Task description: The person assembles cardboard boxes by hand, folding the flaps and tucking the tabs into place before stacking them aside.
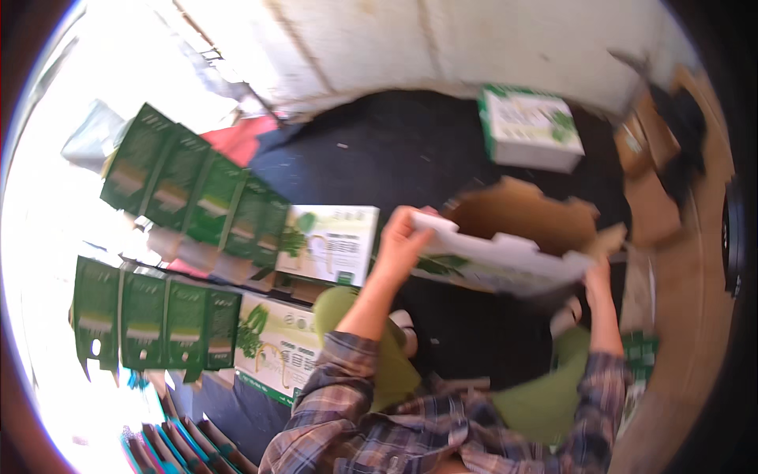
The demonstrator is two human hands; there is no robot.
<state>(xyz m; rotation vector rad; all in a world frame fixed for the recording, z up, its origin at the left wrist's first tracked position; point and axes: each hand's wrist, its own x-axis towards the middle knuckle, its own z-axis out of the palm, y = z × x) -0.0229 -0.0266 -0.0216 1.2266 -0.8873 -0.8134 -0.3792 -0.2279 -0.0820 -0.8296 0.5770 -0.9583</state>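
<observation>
Between my hands is an open cardboard box (489, 265), printed white and green outside with bare brown card inside. Its notched flap edges stand up, and the top shows no closure. My left hand (404, 237) grips the near left corner, thumb and fingers closed over the white edge. At the right end, my right hand (598, 280) closes on the box's edge; its fingers are partly hidden. The box is held in front of my knees, above the dark floor covering, and its lower side is blurred.
Left of me stand two rows of green boxes, an upper row (209, 193) and a lower row (144, 316), with white fronts facing up. A closed white-green box (529, 130) lies by the pale wall (474, 47). Brown cardboard (679, 316) lines the right side.
</observation>
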